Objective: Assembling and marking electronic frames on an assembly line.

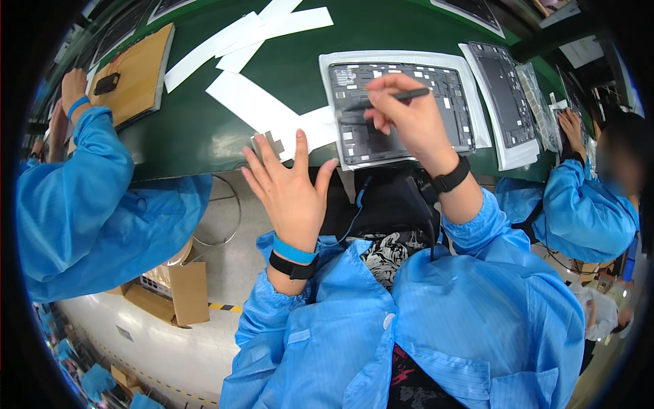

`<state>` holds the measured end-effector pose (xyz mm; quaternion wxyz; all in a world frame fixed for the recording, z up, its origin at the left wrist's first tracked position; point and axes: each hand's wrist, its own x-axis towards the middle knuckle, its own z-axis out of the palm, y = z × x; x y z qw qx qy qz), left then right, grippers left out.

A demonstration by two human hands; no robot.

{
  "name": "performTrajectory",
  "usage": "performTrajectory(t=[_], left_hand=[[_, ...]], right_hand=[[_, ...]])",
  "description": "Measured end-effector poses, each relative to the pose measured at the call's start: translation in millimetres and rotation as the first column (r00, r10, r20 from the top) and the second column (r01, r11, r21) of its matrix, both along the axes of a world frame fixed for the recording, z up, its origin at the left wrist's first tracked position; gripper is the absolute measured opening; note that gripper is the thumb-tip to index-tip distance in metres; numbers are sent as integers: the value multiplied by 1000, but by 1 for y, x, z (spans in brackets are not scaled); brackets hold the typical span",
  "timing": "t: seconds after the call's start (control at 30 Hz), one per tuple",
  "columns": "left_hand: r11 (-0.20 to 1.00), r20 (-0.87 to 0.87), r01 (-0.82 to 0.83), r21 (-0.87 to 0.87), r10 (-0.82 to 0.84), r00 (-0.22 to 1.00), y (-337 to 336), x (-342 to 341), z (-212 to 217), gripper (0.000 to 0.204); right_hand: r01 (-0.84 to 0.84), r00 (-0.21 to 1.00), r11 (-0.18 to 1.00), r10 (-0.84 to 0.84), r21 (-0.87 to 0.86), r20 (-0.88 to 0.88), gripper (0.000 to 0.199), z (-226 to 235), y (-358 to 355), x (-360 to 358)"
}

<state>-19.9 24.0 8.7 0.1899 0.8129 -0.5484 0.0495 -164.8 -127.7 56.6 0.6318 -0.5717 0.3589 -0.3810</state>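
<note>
In front of me a dark flat device housing point(443, 112), dotted with small white patches, lies on a white foam sheet point(481, 116). Over its middle, my right hand point(415, 119) grips a slim black pen-like tool point(413, 94). The tool's far end points left and is blurred, so its exact kind does not show. My left hand point(291, 194) is open, fingers spread, with its fingertips at a white paper strip point(289, 129). Small grey pieces point(274, 146) sit on that strip beside the fingertips.
More white strips point(252, 34) overlap farther back on the green table point(184, 123). Another dark housing point(504, 92) lies to the right on white sheeting. Co-workers in blue sit at both sides; the left one's arm point(102, 146) reaches toward a brown board point(133, 75). An open carton point(187, 293) stands on the floor.
</note>
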Motion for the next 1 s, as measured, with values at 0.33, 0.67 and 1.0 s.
performTrajectory(t=[0.33,0.67,1.0], left_hand=[[983,-141,165,-83,-175,974,-15,-22,-1,38],[970,-99,231,-77,-238,966,-19,-31,11,41],[981,7,179,70,-180,984,-21,-51,18,65]], right_hand=[[-4,989,999,11,52,-144,13,-29,22,-23],[-35,991,998,41,50,-129,11,-26,19,-24],[233,964,969,-241,80,114,10,-29,6,-29]])
